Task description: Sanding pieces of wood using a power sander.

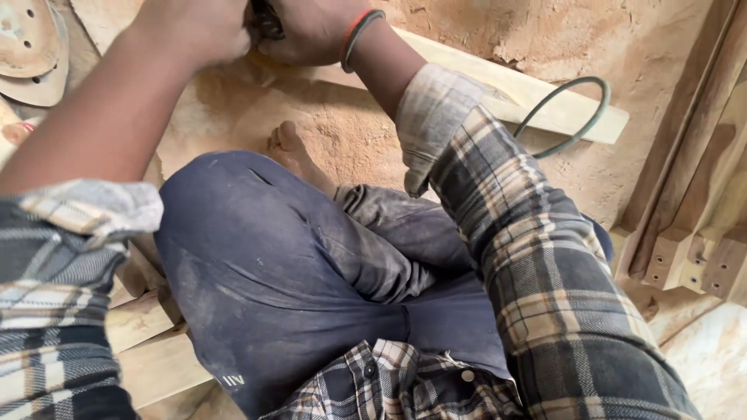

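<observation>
So the person is sitting cross-legged on a sawdust-covered floor (350, 132), and both hands are up at the very top edge of the shot, wrapped around a dark tool (268, 19) that's mostly cut off. The left hand (198, 27) is curled shut over its near side, and the right hand (311, 27), the one with the red and dark wrist bands (359, 35), is closed on the other side. The tool sits right over the near end of a pale wooden plank (545, 105) lying across the floor, with a green cable (580, 117) looping over the plank. How far along is it? Hard to call; the plank looks smooth and light already, and there's loads of dust about, so I'd guess a fair bit is done, but the working spot itself is hidden under the hands. No real containers anywhere, just worn round sanding discs (31, 50) piled top left and wooden frame pieces (692, 233) on the right.
</observation>
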